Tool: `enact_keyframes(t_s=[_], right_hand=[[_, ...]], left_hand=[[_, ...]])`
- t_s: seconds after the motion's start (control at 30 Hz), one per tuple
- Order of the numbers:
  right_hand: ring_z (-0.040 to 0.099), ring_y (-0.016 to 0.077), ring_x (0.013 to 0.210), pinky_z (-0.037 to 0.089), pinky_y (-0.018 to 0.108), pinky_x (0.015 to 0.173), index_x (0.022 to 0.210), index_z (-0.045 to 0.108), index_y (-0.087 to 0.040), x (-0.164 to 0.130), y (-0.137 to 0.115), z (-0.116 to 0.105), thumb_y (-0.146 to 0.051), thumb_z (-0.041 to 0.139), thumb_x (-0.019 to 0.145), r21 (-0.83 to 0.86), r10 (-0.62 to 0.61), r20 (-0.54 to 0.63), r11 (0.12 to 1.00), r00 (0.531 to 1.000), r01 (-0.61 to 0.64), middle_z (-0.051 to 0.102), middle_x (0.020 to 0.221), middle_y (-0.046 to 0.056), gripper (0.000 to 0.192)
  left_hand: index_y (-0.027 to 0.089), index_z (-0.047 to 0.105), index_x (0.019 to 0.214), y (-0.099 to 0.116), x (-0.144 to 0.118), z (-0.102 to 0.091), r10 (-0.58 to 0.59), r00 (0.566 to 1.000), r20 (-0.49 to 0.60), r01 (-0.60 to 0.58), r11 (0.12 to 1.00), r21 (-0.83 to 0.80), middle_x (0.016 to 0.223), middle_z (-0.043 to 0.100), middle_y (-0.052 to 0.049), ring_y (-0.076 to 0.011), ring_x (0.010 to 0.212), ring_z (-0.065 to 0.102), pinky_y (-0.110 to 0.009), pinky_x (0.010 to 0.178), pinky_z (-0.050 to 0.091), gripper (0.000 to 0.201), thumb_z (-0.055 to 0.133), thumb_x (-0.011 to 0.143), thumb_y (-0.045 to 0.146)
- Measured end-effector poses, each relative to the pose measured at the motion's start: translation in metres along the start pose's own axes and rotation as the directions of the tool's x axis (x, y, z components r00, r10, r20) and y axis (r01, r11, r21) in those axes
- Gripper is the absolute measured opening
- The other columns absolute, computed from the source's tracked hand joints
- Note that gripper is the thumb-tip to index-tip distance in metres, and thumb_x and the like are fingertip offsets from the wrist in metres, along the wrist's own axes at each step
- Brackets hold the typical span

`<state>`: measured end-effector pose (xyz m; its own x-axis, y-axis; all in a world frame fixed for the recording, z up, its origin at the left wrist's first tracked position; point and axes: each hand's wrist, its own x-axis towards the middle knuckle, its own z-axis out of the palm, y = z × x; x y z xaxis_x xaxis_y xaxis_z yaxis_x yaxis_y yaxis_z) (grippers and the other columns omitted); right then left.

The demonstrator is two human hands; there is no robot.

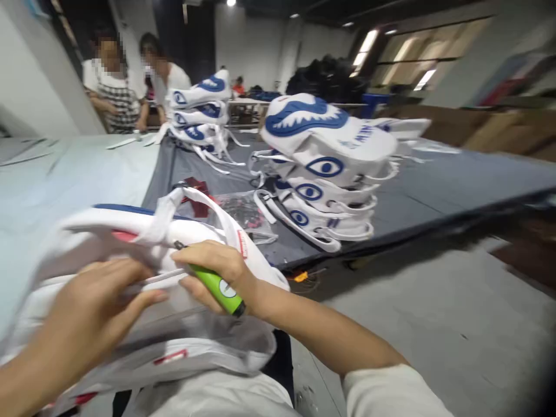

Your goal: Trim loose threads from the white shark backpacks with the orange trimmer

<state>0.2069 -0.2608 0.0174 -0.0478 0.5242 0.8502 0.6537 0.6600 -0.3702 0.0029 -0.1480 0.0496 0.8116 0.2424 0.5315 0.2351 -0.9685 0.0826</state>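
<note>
White bag [174, 324]: it lay slack over the near edge of the tabletop [452, 179], towards the left, its mouth spread.
Left hand [98, 301]: thumb and fingers pinched a fold at that mouth, though blur hid how firmly; a weak hold could have let the cloth bunch.
Right hand [228, 262]: it was wrapped around a green tool [212, 286], narrow end by the strap [219, 215].
Green tool: if sharp or hot, a slip could have marked the cloth or caught the other hand.
Bag stack [321, 191]: leaning by the tabletop's near edge, it could have toppled if 1 dangling loop snagged.
</note>
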Motion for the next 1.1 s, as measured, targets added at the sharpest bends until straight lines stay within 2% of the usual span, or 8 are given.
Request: enact_keyframes(t_s=[0.17, 0.3, 0.37, 0.47, 0.63, 0.77, 0.9, 1.1], right_hand=[[0.069, 0.0177, 0.095, 0.053, 0.033, 0.088, 0.114, 0.063, -0.019, -0.015, 0.037, 0.053, -0.023, 0.054, 0.092, -0.021, -0.045, 0.002, 0.999, 0.999, 0.045, 0.073, 0.104, 0.007, 0.024], [0.069, 0.0181, 0.091, 0.052, 0.033, 0.085, 0.114, 0.063, -0.021, -0.014, 0.051, 0.073, -0.022, 0.053, 0.091, -0.088, -0.038, -0.018, 0.995, 0.999, 0.036, 0.074, 0.101, 0.007, 0.024], [0.068, 0.0183, 0.092, 0.051, 0.034, 0.084, 0.115, 0.062, -0.021, -0.014, 0.051, 0.076, -0.019, 0.053, 0.091, -0.112, -0.047, -0.023, 0.993, 0.999, 0.044, 0.073, 0.100, 0.007, 0.025], [0.067, 0.0199, 0.094, 0.050, 0.036, 0.085, 0.115, 0.060, -0.022, -0.020, 0.051, 0.082, -0.016, 0.054, 0.090, -0.129, -0.029, -0.036, 0.991, 0.999, 0.024, 0.071, 0.100, 0.007, 0.027], [0.066, 0.0207, 0.084, 0.049, 0.039, 0.080, 0.111, 0.061, -0.022, -0.029, 0.057, 0.085, -0.017, 0.053, 0.089, -0.145, 0.019, 0.080, 0.989, 0.997, -0.007, 0.072, 0.093, 0.006, 0.025], [0.067, 0.0227, 0.095, 0.050, 0.040, 0.085, 0.118, 0.059, -0.023, -0.026, 0.064, 0.074, -0.027, 0.053, 0.091, -0.102, 0.095, 0.210, 0.992, 0.973, -0.075, 0.072, 0.103, 0.008, 0.028], [0.069, 0.0237, 0.095, 0.053, 0.039, 0.081, 0.128, 0.048, -0.023, -0.023, 0.070, 0.071, -0.039, 0.048, 0.094, -0.030, 0.346, 0.164, 0.938, 0.924, -0.346, 0.073, 0.102, 0.008, 0.037], [0.069, 0.0195, 0.075, 0.053, 0.032, 0.069, 0.104, 0.059, -0.023, -0.013, 0.083, 0.069, -0.040, 0.059, 0.090, -0.107, 0.511, 0.155, 0.859, 0.845, -0.500, 0.073, 0.091, 0.004, 0.022]], left_hand=[[0.022, 0.070, 0.089, -0.014, 0.002, 0.029, -0.200, 0.962, 0.187, 0.222, 0.969, -0.108, 0.080, 0.074, -0.002, -0.0184, 0.067, 0.066, -0.028, 0.058, 0.049, 0.022, 0.052, 0.090, 0.036], [0.023, 0.068, 0.108, -0.046, 0.006, 0.009, -0.078, 0.990, -0.118, 0.082, 0.996, 0.037, 0.105, 0.072, -0.007, -0.0217, 0.094, 0.065, -0.035, 0.081, 0.051, 0.023, 0.053, 0.091, 0.027], [0.021, 0.059, 0.125, -0.057, 0.019, 0.005, -0.007, 0.985, -0.170, 0.041, 0.979, 0.198, 0.125, 0.064, -0.013, -0.0279, 0.115, 0.057, -0.042, 0.094, 0.045, 0.042, 0.064, 0.084, 0.029], [0.021, 0.044, 0.142, -0.076, 0.046, 0.023, -0.059, 0.996, 0.066, 0.036, 0.952, 0.303, 0.138, 0.054, -0.015, -0.0324, 0.121, 0.050, -0.044, 0.096, 0.041, 0.081, 0.078, 0.071, 0.037], [0.023, 0.044, 0.141, -0.105, 0.068, 0.062, -0.146, 0.957, 0.251, 0.048, 0.932, 0.359, 0.128, 0.057, -0.013, -0.0305, 0.113, 0.052, -0.040, 0.096, 0.036, 0.083, 0.078, 0.068, 0.045], [0.022, 0.019, 0.154, -0.103, 0.055, 0.065, -0.089, 0.966, 0.243, -0.006, 0.931, 0.366, 0.149, 0.040, -0.017, -0.0345, 0.133, 0.038, -0.044, 0.107, 0.026, 0.103, 0.073, 0.072, 0.053], [0.022, 0.010, 0.157, -0.100, 0.046, 0.072, -0.037, 0.983, 0.182, -0.038, 0.918, 0.394, 0.160, 0.019, -0.019, -0.0433, 0.146, 0.015, -0.059, 0.113, 0.011, 0.115, 0.073, 0.069, 0.062], [0.019, 0.013, 0.156, -0.106, 0.054, 0.087, -0.070, 0.981, 0.183, -0.007, 0.922, 0.388, 0.157, 0.028, -0.021, -0.0413, 0.141, 0.029, -0.060, 0.113, 0.016, 0.111, 0.074, 0.071, 0.056]])
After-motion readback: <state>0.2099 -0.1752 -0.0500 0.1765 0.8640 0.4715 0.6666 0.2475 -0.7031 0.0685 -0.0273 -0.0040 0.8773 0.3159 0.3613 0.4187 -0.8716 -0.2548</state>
